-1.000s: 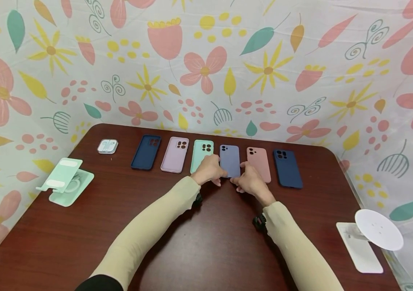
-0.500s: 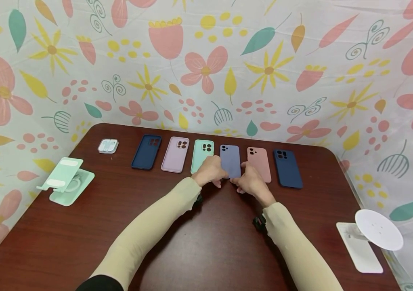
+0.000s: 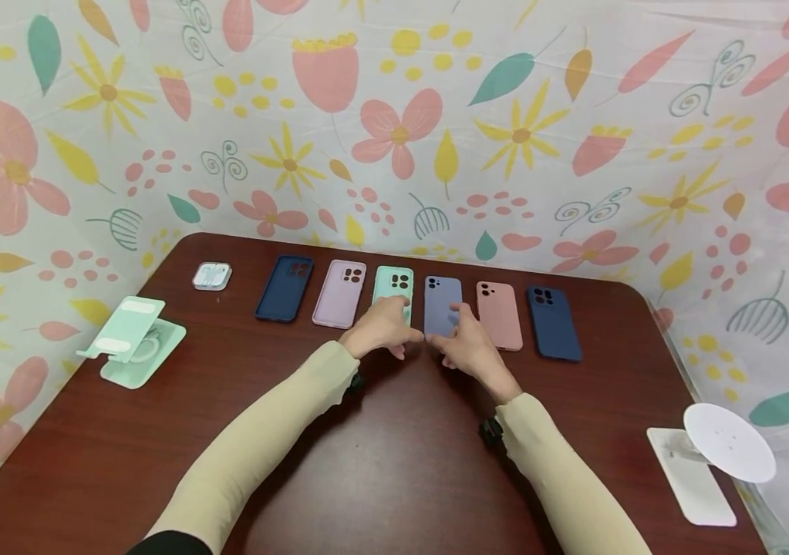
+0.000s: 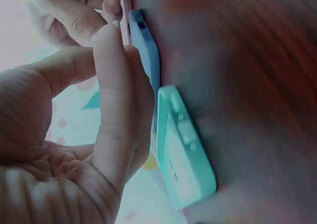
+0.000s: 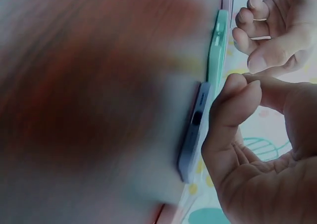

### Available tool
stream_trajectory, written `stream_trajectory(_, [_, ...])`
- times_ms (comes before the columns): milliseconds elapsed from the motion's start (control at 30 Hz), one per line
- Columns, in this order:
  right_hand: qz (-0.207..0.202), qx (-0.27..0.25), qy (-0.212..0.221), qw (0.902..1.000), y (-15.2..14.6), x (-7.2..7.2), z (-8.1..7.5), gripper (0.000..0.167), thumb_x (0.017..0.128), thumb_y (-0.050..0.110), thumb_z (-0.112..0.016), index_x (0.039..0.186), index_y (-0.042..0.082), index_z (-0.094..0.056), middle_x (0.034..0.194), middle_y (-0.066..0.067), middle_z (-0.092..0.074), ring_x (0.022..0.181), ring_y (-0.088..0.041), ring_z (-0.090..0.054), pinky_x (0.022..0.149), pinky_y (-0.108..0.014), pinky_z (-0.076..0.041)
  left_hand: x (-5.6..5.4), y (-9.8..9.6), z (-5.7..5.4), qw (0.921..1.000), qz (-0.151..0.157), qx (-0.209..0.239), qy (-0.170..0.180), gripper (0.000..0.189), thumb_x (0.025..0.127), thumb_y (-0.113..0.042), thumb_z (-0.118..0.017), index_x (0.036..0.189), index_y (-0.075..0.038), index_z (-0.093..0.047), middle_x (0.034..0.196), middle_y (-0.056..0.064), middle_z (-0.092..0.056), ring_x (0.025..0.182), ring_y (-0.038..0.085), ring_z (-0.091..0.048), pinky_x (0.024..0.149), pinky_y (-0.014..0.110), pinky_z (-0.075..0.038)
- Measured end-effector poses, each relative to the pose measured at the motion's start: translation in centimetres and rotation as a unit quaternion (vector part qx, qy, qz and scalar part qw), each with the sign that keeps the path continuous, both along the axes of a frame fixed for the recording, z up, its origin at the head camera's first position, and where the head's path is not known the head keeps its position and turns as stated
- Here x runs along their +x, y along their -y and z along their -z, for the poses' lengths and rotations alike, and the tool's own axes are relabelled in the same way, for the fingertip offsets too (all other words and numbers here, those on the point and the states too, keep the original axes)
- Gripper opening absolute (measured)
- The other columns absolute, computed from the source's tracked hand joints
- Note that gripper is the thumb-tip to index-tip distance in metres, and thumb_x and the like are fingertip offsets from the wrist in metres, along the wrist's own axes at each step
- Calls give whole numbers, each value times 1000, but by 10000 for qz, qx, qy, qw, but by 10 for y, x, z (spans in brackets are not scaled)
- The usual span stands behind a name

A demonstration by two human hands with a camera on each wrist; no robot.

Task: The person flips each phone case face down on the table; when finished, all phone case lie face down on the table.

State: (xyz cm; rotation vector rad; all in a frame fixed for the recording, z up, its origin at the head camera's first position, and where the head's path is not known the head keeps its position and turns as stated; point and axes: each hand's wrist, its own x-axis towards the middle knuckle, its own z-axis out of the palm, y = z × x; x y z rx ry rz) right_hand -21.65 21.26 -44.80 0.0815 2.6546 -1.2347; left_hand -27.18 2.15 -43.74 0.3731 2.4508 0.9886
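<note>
A periwinkle-blue phone in a case (image 3: 440,299) lies camera side up in the middle of a row. My right hand (image 3: 469,344) hovers over its lower right part, fingers loosely bent with nothing in them. Just left of it, my left hand (image 3: 382,325) hangs above the lower part of a mint-green phone case (image 3: 394,275), also holding nothing. Both wrist views show the hands lifted off the table, with the blue phone's bottom edge (image 5: 193,135) and the mint case (image 4: 188,157) lying below them.
Left in the row lie a navy case (image 3: 284,290) and a lilac case (image 3: 338,294); right, a pink case (image 3: 500,316) and another navy one (image 3: 554,324). An earphone box (image 3: 212,276) and green folding stand (image 3: 139,343) are left, a white stand (image 3: 692,478) right.
Both hands touched the blue phone's lower corners before and have now come off it. The left hand has moved left, and the right has shifted slightly left. The phone has stayed in the row.
</note>
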Motion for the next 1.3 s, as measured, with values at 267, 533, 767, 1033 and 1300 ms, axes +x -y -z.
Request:
stream_trajectory(267, [-170,86,-321,9993,26,-5,1,83,105,28,-75,167,0,-28,76,-11,-73,52,-15,-66,55,-28,-56,5,28,-16,9994,-323,127,-50,90,95,-21,-85,168,-1,-36,94,15,-80,53,12,-73,73,28,-69])
stream_trajectory(533, [-253,59,-152,9995,44,-13,3,84,103,28,-78,166,2,-29,72,-9,-73,53,-18,-68,54,-32,-60,-9,53,-11,9992,-364,-103,-103,99,91,-17,-89,169,2,-32,109,17,-79,54,10,-74,76,28,-69])
stream_trajectory(767, [-263,191,275,9991,56,-23,5,94,101,29,-81,169,2,-23,75,-9,-74,54,-18,-71,55,-31,-62,-18,59,-11,9989,-345,-324,59,105,88,-14,-92,170,2,-29,120,21,-78,54,10,-74,82,26,-68])
stream_trajectory(1033, [-142,88,516,9985,64,-32,6,86,99,23,-82,162,-1,-28,77,-12,-70,52,-19,-68,52,-31,-62,-20,52,-9,9986,-356,-224,334,76,87,-5,-89,150,7,-50,130,27,-70,53,14,-74,65,26,-68])
stream_trajectory(1300, [-54,69,600,9982,69,-37,10,67,100,17,-80,149,-1,-40,79,-13,-67,51,-17,-66,50,-30,-61,-23,49,-5,9981,-427,-98,423,45,85,1,-89,119,1,-60,103,17,-71,51,15,-72,61,28,-67])
